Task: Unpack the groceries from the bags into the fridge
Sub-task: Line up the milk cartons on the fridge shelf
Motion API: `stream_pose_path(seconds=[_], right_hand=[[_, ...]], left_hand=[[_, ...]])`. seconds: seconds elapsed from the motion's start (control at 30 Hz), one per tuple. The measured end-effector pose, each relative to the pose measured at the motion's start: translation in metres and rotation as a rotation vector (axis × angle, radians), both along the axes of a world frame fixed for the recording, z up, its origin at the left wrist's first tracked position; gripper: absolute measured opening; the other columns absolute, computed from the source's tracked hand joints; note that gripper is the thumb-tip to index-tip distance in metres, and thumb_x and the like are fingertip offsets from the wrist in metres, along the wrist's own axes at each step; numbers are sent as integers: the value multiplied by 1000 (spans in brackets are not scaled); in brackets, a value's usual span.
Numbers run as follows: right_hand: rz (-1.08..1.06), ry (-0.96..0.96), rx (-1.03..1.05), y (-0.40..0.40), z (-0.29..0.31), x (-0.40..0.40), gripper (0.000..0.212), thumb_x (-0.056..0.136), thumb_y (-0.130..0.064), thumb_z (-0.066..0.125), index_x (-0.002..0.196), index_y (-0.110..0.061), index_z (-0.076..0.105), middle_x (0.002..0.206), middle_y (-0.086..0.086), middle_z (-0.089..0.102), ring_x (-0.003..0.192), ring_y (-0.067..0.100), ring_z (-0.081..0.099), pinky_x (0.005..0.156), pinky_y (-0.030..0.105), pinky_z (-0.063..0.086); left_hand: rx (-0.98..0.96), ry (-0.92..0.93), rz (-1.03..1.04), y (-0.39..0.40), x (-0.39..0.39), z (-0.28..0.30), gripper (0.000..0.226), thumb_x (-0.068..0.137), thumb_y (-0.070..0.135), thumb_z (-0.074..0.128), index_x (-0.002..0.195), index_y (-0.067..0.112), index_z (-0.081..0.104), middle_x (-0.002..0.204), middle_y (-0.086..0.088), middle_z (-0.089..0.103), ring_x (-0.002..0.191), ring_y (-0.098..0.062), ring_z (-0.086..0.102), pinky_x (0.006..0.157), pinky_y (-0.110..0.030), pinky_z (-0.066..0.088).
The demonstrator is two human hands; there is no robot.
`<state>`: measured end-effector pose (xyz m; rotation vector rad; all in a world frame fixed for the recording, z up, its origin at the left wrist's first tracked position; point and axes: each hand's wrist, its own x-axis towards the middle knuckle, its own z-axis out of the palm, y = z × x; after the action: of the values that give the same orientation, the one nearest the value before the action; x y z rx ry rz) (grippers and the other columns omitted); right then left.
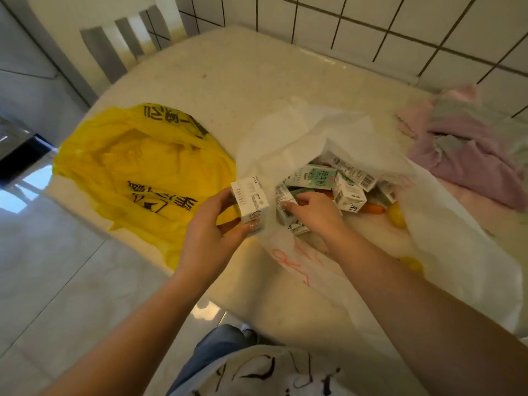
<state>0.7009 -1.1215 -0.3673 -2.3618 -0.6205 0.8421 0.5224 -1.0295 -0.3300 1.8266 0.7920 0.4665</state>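
Already lifted clear of the pile, one small milk carton (251, 202) sits in the left hand (211, 235), thumb on one side and fingers curled round the other, held upright just outside the mouth of the white bag (285, 132), probably so it can be carried off while the other hand gathers more. The right hand (314, 212) is down inside the bag, fingers bent over a second carton (288, 212), pinching its top edge; whether it has full hold or is only closing on it is hard to say. Behind it lie the remaining cartons (343, 181), tumbled at all angles, with a carrot (374, 208) and a yellow fruit (397, 215) beneath and beside them, the bag spread wide so its contents can be reached from above. Another yellow fruit (413, 264) shows through the plastic nearer the person. To the left a yellow bag (137, 161) lies slack and flattened on the worktop (243, 78), likely emptied. A pink cloth (468, 150) is crumpled at the far right by the tiled wall (371, 21). No fridge is clearly in view, so most of the unpacking seems to remain
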Motion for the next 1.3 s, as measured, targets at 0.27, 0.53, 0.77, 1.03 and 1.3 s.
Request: stream_pose_path(seconds=[0.27, 0.53, 0.77, 1.03, 1.3], right_hand=[[42, -1, -78, 14, -4, -2, 34, 86, -49, 57, 106, -24, 65, 99, -2, 69, 82, 13, 60, 70, 30, 45], [71, 17, -245, 28, -1, -2, 63, 83, -53, 58, 132, -17, 41, 127, 6, 50, 88, 17, 54, 71, 30, 42], [-98, 172, -126, 31, 1, -3, 56, 79, -40, 72, 124, -12, 54, 112, 1, 61, 88, 14, 54, 54, 19, 36], [-168, 298, -217, 26, 4, 4, 72, 63, -48, 81, 117, -7, 56, 113, 6, 60, 100, 23, 56, 88, 40, 51], [-340, 507, -13, -30, 17, 0, 28, 76, -26, 76, 97, -15, 61, 98, 7, 69, 97, 22, 62, 94, 43, 48]], left_hand=[[-7, 7, -66, 18, -6, -10, 60, 78, 14, 72, 123, 37, 40, 111, 28, 44, 100, 28, 40, 72, -4, 47], [-32, 5, -141, 27, -14, -19, 60, 78, 15, 72, 121, 40, 39, 112, 29, 44, 104, 26, 41, 81, -12, 51], [-54, -1, -166, 30, -20, -24, 59, 79, 15, 71, 121, 40, 39, 112, 30, 43, 104, 24, 41, 81, -12, 51], [-58, -27, -155, 27, -24, -23, 60, 79, 14, 72, 118, 45, 38, 112, 31, 43, 106, 23, 42, 81, -12, 50], [-44, -35, -102, 10, -30, -19, 60, 79, 13, 72, 123, 38, 40, 114, 27, 45, 103, 20, 44, 80, -13, 51]])
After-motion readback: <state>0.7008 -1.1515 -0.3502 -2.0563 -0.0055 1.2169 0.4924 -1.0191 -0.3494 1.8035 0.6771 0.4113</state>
